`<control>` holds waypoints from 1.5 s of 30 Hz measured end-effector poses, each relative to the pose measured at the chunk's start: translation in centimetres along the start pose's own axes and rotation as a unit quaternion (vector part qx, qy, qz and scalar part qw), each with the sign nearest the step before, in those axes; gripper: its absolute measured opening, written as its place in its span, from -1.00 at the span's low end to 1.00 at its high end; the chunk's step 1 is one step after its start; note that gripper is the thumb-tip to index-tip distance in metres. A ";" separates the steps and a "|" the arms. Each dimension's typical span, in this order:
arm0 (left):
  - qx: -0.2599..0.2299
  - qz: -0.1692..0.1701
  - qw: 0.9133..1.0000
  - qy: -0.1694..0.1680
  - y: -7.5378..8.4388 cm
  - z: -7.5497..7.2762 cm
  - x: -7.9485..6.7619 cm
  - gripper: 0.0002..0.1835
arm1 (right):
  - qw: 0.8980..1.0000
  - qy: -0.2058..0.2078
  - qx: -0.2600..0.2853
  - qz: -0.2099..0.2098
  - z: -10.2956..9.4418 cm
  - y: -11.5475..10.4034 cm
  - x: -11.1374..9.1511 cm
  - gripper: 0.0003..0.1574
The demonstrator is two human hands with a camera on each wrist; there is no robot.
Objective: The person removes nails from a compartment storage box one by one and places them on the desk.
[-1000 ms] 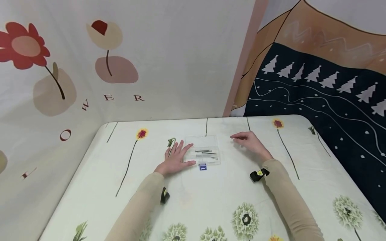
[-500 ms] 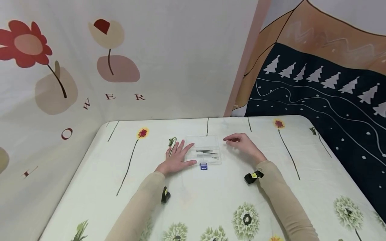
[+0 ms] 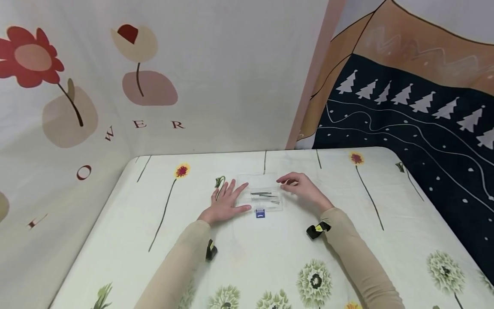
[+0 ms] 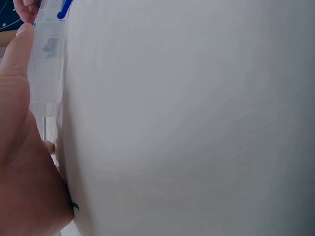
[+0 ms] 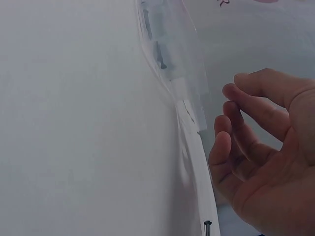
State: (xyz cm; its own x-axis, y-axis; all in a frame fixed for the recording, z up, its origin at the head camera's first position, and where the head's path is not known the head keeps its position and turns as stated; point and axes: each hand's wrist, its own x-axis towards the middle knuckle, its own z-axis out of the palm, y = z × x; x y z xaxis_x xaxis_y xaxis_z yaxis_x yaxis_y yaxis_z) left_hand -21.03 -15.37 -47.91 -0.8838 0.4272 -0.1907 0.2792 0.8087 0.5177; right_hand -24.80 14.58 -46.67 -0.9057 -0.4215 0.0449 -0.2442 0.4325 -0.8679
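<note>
Clear plastic compartment box: a see-through rectangular box (image 4: 45,88) is being displayed between the hands on the white, flower-printed tabletop (image 3: 251,249).
Thin grey metal pins: several pins (image 3: 261,193) are being held in its compartments.
Left hand: its fingers (image 3: 227,207) are being spread wide beside the box.
Right hand: its fingers are being curved loosely near the lid's edge, the thumb-to-index gap narrow; nothing held is being seen.
Progress: opening is apparently done; the clear lid (image 3: 257,180) and blue plastic latch (image 3: 260,213) are not yet being fastened.
</note>
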 end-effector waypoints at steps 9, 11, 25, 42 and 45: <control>-0.003 -0.002 1.000 -0.001 -0.1 0.1 -0.1 -0.13 | 0.999 -0.014 -0.029 -0.009 1.3 -0.9 0.0 -0.73; 0.000 -0.002 1.000 0.001 -0.1 0.2 -0.1 -0.13 | 0.999 -0.018 -0.029 -0.015 1.6 -1.1 0.1 -0.73; 0.001 -0.012 1.000 -0.002 0.1 0.1 -0.1 -0.15 | 0.996 -0.037 -0.075 -0.042 3.1 -1.1 0.2 -0.73; 0.007 -0.013 1.000 -0.005 0.1 0.0 0.1 -0.14 | 0.993 -0.062 -0.103 -0.015 3.8 -1.5 0.4 -0.79; 0.009 -0.014 1.000 -0.006 0.0 0.0 0.2 -0.13 | 0.992 -0.064 -0.105 -0.006 3.8 -1.4 0.4 -0.79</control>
State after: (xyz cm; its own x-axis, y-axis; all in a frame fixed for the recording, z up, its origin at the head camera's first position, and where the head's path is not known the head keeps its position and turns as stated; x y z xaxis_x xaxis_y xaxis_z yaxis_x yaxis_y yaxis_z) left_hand -21.18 -15.23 -47.95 -0.8867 0.4094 -0.2148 0.2615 0.8273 0.4972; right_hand -23.47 10.80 -47.31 -0.8540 -0.5199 -0.0201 -0.3337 0.5771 -0.7454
